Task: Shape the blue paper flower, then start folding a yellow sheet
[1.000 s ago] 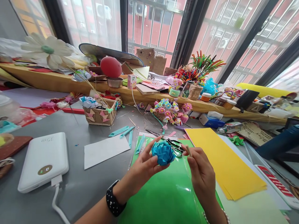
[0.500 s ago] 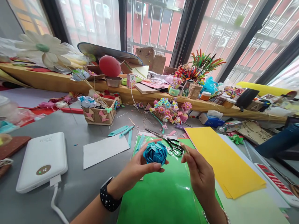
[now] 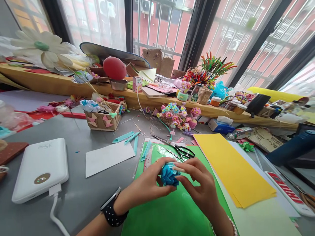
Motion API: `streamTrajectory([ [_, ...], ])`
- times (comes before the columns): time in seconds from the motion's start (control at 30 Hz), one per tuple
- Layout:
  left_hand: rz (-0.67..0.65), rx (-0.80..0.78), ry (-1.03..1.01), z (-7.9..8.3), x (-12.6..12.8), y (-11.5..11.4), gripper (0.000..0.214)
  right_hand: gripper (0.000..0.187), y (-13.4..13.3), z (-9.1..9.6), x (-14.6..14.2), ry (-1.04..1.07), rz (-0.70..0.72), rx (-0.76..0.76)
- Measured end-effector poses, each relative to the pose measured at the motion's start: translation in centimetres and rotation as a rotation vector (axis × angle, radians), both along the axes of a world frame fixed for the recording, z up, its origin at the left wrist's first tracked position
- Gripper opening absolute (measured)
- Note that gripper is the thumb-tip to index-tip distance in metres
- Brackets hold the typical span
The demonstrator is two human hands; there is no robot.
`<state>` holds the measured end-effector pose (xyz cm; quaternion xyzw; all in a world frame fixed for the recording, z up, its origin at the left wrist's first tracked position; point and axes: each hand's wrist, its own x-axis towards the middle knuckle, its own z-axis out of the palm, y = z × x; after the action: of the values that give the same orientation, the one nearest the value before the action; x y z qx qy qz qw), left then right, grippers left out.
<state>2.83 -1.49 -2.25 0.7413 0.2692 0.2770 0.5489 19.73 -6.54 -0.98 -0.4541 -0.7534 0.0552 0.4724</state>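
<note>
A blue folded-paper flower point(image 3: 168, 174) is gripped by my left hand point(image 3: 154, 178), thumb below and fingers over its top. My right hand point(image 3: 199, 178) meets the flower's right side, its fingertips bent at the petals. A thin pale wooden stick point(image 3: 179, 169), mostly hidden by those fingers, points at the flower. Beneath both hands lies a green plastic-covered folder point(image 3: 169, 209). Just beyond them rest black-handled scissors point(image 3: 183, 152). Folded light-blue paper strips point(image 3: 124, 137) lie to the left, near a white paper sheet point(image 3: 108, 159).
On the left a white power bank point(image 3: 40, 167) trails a cable. Yellow paper sheets point(image 3: 233, 170) lie on the right. Behind are a cardboard box point(image 3: 103, 119) and a bunch of small crafted flowers point(image 3: 174, 114). A cluttered ledge point(image 3: 152, 101) runs beneath the windows.
My right hand has moved left and brought the stick to the flower. My left hand has shifted slightly right and down, and turned the flower to its side.
</note>
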Motion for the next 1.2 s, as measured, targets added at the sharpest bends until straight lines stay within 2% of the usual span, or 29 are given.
streamTrajectory([
  [0.1,-0.131,0.088,0.082,0.2,-0.1,0.0,0.042,0.022,0.1,-0.2,0.0,-0.029,0.077,-0.018],
  [0.23,-0.219,0.201,0.182,0.5,-0.2,0.0,0.027,0.024,0.2,-0.5,0.0,-0.076,0.135,-0.127],
  [0.33,-0.249,0.188,0.163,0.6,-0.4,0.0,0.038,0.017,0.1,-0.5,-0.1,-0.045,0.166,-0.192],
  [0.43,-0.237,0.094,0.141,0.7,-0.4,0.0,0.051,0.012,0.1,-0.3,-0.1,0.008,0.160,-0.181],
  [0.6,-0.196,-0.037,0.109,0.2,-0.2,0.4,0.050,0.007,0.0,0.0,0.0,0.054,0.077,-0.157],
  [0.77,-0.177,-0.361,-0.174,0.3,-0.4,1.1,0.055,0.028,-0.2,0.1,0.4,0.144,-0.081,-0.045],
  [0.9,-0.185,-0.518,-0.354,0.6,-0.9,1.3,0.055,0.031,-0.4,-0.2,0.4,0.206,-0.154,0.018],
  [1.07,-0.193,-0.650,-0.540,0.3,-0.8,1.3,0.050,0.023,-0.6,-0.5,0.5,0.335,-0.071,0.007],
  [1.2,-0.145,-0.717,-0.573,0.2,-0.5,1.3,0.038,0.008,-0.5,0.1,0.5,0.196,0.102,0.017],
])
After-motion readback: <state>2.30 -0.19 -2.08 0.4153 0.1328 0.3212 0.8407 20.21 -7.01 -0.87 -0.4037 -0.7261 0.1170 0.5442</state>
